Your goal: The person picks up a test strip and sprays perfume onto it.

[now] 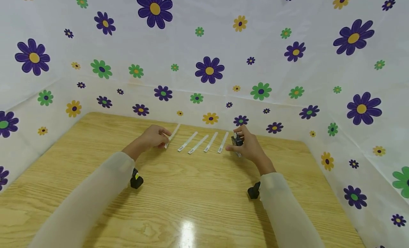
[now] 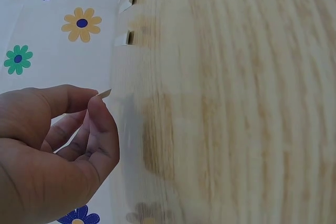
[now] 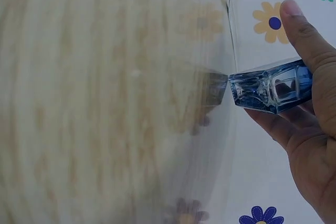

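Observation:
Between thumb and fingertip, my left hand (image 1: 155,136) pinches a slim white paper strip (image 1: 173,135) at the left end of a row. In the left wrist view only the tip of that strip (image 2: 104,94) shows past the fingers. My right hand (image 1: 252,145) grips a dark blue glass perfume bottle (image 1: 237,141) at the row's right end, fingers around it. The right wrist view shows the faceted bottle (image 3: 268,88) with its base close to the tabletop and its upper part hidden by the hand. A pale edge shows by its base.
Several more white strips, including one strip (image 1: 198,144) near the middle, lie slanted between the hands, with small print at their near ends. The glossy wooden table (image 1: 191,191) meets a flower-printed cloth (image 1: 179,45) at the back and sides. Black wrist devices (image 1: 136,179) sit at both forearms.

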`<state>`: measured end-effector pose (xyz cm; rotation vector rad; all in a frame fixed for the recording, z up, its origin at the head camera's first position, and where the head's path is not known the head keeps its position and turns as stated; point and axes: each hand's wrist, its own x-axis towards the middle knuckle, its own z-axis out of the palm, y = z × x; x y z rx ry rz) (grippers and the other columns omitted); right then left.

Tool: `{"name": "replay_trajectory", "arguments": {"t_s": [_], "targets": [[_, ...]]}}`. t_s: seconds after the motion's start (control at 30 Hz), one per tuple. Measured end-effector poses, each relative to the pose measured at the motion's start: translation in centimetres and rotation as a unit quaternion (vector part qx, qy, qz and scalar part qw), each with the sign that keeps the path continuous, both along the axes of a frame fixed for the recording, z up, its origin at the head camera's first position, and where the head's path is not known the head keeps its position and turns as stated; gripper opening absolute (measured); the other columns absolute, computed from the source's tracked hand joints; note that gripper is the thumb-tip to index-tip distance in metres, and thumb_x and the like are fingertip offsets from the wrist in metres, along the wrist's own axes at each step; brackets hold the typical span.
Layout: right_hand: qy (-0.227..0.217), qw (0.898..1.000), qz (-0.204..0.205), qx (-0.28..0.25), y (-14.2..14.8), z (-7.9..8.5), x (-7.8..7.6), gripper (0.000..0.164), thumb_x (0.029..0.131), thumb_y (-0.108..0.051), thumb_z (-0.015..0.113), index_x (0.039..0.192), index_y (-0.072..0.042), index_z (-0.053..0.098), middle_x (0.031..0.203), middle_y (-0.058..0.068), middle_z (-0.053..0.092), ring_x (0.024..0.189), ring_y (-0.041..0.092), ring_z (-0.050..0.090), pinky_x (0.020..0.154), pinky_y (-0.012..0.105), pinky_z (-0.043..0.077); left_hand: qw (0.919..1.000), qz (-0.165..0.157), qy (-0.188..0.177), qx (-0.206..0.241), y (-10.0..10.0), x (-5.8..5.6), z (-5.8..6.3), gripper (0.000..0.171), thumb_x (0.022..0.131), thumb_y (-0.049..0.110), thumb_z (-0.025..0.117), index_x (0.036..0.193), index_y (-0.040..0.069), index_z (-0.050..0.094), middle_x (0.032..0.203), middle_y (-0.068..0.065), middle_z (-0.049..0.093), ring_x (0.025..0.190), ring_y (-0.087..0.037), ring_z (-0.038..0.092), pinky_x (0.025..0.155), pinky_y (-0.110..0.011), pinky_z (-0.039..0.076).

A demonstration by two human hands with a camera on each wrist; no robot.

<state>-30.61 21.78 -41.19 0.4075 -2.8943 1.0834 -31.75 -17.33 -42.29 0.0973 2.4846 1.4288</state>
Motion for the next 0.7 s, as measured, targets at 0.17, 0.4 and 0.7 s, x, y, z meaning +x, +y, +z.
{"name": "replay_trajectory", "arguments": {"t_s": [0.17,0.4,0.7], "targets": [[0.002,1.000,-0.001,0.002,0.2,-0.1,0.0,0.078,0.082,-0.034,0.087,0.141,-0.013,0.042,0.143,0.025,0.054,0.128,0.044,0.054,0.105,0.059,0.046,1.0000,0.002,-0.002,-0.006,0.0,-0.2,0.0,0.034,0.096,0.005,0.065,0.129,-0.002,0.064,0.087,-0.012,0.069,0.066,-0.017,0.058,0.060,-0.029,0.048],[0.022,1.000,-0.012,0.008,0.9,-0.3,0.2,0.072,0.085,-0.032,0.085,0.141,-0.011,0.045,0.147,0.026,0.052,0.136,0.044,0.050,0.110,0.060,0.041,1.0000,0.002,-0.001,-0.002,0.3,-0.6,-0.4,0.034,0.096,0.004,0.065,0.129,-0.003,0.063,0.090,-0.013,0.070,0.067,-0.016,0.060,0.061,-0.027,0.051],[0.064,0.998,-0.014,0.013,1.8,-0.4,1.1,0.040,0.088,-0.022,0.083,0.116,-0.009,0.058,0.120,0.022,0.068,0.107,0.038,0.066,0.086,0.051,0.058,0.9999,0.004,-0.003,-0.015,0.6,-0.4,-0.1,0.033,0.095,0.005,0.066,0.128,-0.003,0.064,0.085,-0.011,0.069,0.064,-0.016,0.058,0.061,-0.027,0.050]]}}
